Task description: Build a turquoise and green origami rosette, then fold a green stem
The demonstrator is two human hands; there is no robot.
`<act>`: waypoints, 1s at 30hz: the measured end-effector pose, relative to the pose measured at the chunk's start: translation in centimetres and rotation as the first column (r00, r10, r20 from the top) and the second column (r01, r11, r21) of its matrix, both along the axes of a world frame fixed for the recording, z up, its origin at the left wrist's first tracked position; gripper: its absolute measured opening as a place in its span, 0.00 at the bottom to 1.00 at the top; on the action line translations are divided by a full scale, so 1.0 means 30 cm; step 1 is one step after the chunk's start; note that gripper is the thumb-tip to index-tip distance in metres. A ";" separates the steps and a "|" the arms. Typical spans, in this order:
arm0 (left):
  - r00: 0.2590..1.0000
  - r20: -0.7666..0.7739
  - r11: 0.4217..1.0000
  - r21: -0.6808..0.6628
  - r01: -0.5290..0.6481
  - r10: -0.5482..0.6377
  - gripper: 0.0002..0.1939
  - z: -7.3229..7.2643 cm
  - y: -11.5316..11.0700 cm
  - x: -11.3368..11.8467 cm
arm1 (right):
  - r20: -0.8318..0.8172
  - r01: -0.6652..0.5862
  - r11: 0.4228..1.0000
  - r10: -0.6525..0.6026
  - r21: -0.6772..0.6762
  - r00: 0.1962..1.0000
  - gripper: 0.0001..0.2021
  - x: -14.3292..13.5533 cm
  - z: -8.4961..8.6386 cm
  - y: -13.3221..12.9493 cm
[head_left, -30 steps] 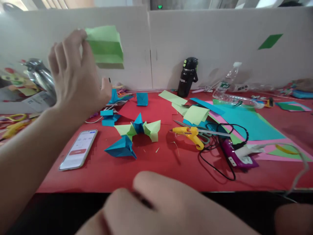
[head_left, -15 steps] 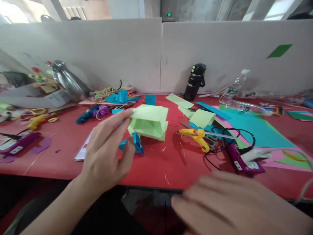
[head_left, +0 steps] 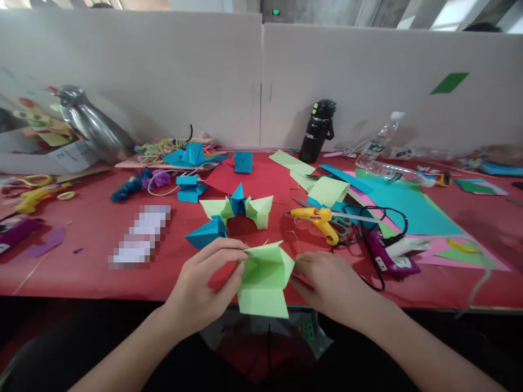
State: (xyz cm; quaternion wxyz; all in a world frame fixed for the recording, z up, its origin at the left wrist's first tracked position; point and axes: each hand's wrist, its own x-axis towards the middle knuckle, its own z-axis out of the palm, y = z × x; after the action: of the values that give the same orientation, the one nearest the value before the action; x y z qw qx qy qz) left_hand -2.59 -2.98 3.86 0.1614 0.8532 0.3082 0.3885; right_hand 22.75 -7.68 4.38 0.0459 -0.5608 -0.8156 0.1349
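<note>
A folded light-green paper piece (head_left: pixel 263 302), partly opened like a box, is held in front of me over the table's near edge. My left hand (head_left: pixel 208 283) pinches its left upper side between thumb and fingers. At its right corner my right hand (head_left: pixel 327 277) grips with curled fingers; the fingertips are partly hidden. Just beyond the hands a curved row of joined blue and green folded paper pieces (head_left: pixel 237 201) stands on the table. One blue folded piece (head_left: pixel 206 233) lies at its near left end, close to my left hand.
A yellow glue gun (head_left: pixel 316 218) and grey scissors (head_left: pixel 341 224) lie to the right, beside a purple power strip (head_left: pixel 390 256) with tangled cables. Coloured sheets (head_left: pixel 417 209) lie beyond. A black bottle (head_left: pixel 316 133) stands at the back; a blurred-out phone (head_left: pixel 141 237) rests at left.
The green paper piece has come down and nearer, with its opening turned upward. My right hand has risen from the lower right to grip it. The view has shifted slightly.
</note>
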 end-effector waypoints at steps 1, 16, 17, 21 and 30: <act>1.000 0.001 1.000 -0.015 0.001 -0.001 0.12 -0.007 0.003 -0.001 | -0.016 0.025 1.000 -0.025 0.017 1.000 0.11 0.002 -0.015 0.007; 0.989 0.145 0.921 -0.388 0.028 0.031 0.12 -0.085 -0.010 0.026 | -0.655 0.055 0.996 -0.086 -0.067 0.750 0.11 -0.002 -0.081 0.001; 0.988 0.150 0.915 -0.402 0.032 0.031 0.15 -0.088 -0.014 0.030 | -0.683 0.049 0.994 -0.105 -0.100 0.723 0.11 -0.007 -0.078 -0.001; 0.994 0.102 0.906 -0.423 0.003 0.044 0.15 -0.093 -0.025 0.036 | -0.656 0.096 0.983 -0.175 -0.156 0.734 0.12 -0.002 -0.051 0.006; 0.966 0.219 0.816 -0.577 0.017 0.135 0.08 -0.080 -0.018 0.027 | 0.145 0.532 0.808 -0.576 0.254 0.805 0.22 0.231 -0.084 0.069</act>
State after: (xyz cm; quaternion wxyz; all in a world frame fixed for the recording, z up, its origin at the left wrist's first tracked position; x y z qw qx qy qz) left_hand -1.77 -3.52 1.44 0.4363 0.6988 0.4146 0.3865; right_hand 29.66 -5.60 1.85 0.0512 -0.7788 -0.6245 -0.0290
